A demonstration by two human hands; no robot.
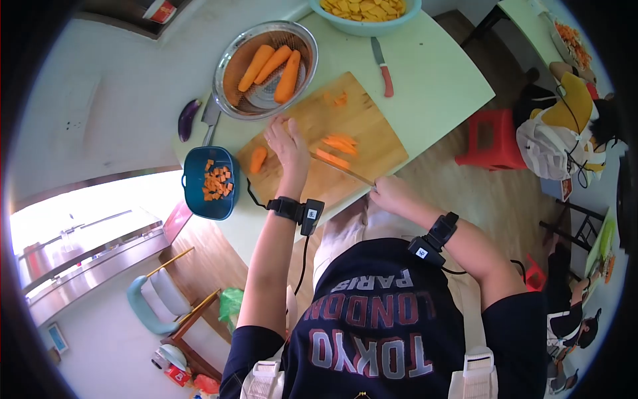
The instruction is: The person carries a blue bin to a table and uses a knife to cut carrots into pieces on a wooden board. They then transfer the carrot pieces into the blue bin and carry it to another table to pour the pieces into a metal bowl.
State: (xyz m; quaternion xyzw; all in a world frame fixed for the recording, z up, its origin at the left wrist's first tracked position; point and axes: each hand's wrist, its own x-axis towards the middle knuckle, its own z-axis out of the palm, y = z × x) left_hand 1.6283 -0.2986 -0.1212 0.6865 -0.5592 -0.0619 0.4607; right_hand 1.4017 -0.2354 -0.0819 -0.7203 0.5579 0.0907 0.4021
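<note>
My right hand (393,193) is closed round the handle of a kitchen knife (352,174), at the near edge of the wooden cutting board (379,130). The blade slants left across the board, beside a cut carrot strip (332,158). Further up lie several carrot slices (341,143). Over the board's left part is my left hand (287,143), fingers stretched out and pointing away from me, near the blade's far end; what lies beneath it is hidden. A carrot chunk (258,159) rests left of that hand. Small carrot scraps (340,99) sit near the far corner.
A metal basin (219,86) with whole peeled carrots touches the board's far side. At left are a blue container (211,214) of carrot cubes, a cleaver (211,114) and an eggplant (189,120). A red-handled knife (385,80) and a bowl (372,28) of yellow slices lie beyond.
</note>
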